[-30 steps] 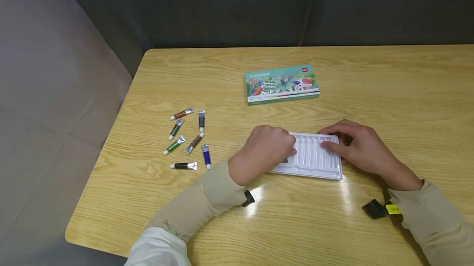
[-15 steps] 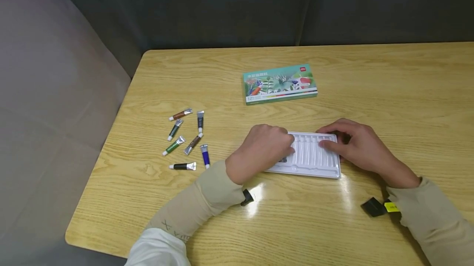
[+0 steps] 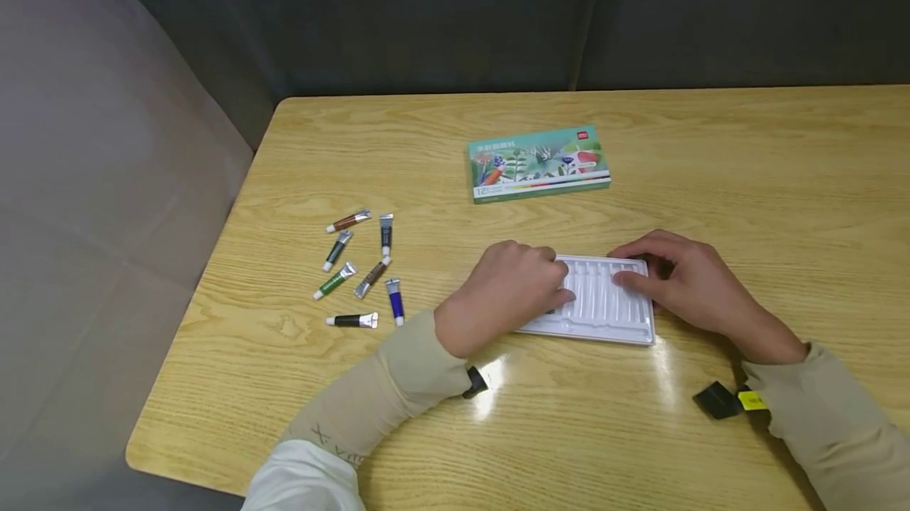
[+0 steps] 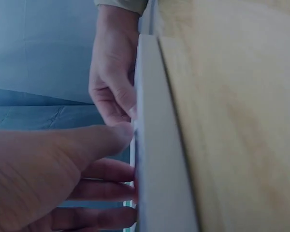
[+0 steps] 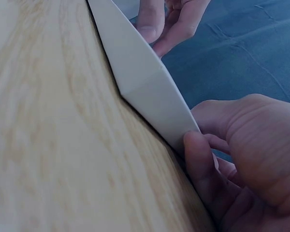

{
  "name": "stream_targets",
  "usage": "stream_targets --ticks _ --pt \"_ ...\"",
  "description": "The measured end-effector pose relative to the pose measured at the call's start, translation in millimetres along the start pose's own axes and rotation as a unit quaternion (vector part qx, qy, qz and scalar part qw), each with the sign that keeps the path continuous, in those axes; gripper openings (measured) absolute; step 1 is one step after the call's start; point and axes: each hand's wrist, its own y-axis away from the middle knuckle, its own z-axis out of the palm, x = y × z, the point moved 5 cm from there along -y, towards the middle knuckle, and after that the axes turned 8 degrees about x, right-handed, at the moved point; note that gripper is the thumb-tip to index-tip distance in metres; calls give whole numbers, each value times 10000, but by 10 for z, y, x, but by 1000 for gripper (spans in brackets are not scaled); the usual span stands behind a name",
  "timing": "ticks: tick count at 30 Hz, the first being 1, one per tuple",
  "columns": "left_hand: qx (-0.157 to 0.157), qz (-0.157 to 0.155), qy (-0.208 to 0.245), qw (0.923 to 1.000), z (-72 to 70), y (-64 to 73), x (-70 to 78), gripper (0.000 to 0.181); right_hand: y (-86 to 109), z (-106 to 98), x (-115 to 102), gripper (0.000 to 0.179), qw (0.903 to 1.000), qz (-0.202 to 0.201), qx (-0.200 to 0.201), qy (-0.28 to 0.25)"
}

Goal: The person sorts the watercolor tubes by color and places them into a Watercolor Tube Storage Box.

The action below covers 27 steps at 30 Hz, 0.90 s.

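Observation:
A white plastic tray (image 3: 604, 329) with narrow slots lies on the table in the head view. My left hand (image 3: 501, 286) covers its left part, fingertips reaching down into the slots. In the left wrist view the thumb and fingers of the left hand (image 4: 72, 174) stand apart, with a bit of red (image 4: 136, 186) at the fingertips; what they touch is mostly hidden. My right hand (image 3: 686, 282) grips the tray's right end, thumb on the rim. The right wrist view shows a fingertip (image 5: 195, 145) against the tray's white side wall (image 5: 154, 92).
Several paint tubes lie loose to the left, among them a green tube (image 3: 334, 280), a blue tube (image 3: 395, 302) and a black tube (image 3: 351, 321). A flat, printed paint box (image 3: 540, 165) lies behind the tray. The table's left edge (image 3: 199, 282) runs past the tubes.
My left hand has shifted slightly over the tray, its thumb reaching a little further right. The right hand keeps its grip; tubes and box stay put.

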Motion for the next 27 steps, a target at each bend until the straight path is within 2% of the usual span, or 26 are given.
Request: stream_targets --ticks 5,10,17,20,24,27 --pt "-285 152 346 9989 19 1 -55 31 8 30 8 25 10000 50 -34 -53" --pt "-302 167 717 9968 -19 70 -208 29 -3 49 -2 25 9999 -17 -58 -133" --pt "-275 -143 951 9950 -135 282 -541 25 -13 46 -11 24 9998 179 -111 -38" --pt "-484 -197 1198 9914 -157 382 -662 23 -17 39 -13 24 9998 142 -110 17" --pt "-831 -128 1663 9825 -173 517 -751 25 -13 30 -10 24 9999 56 -86 39" --pt "-969 -302 1819 9781 -200 625 -821 26 -12 22 -12 24 10000 39 -60 49"
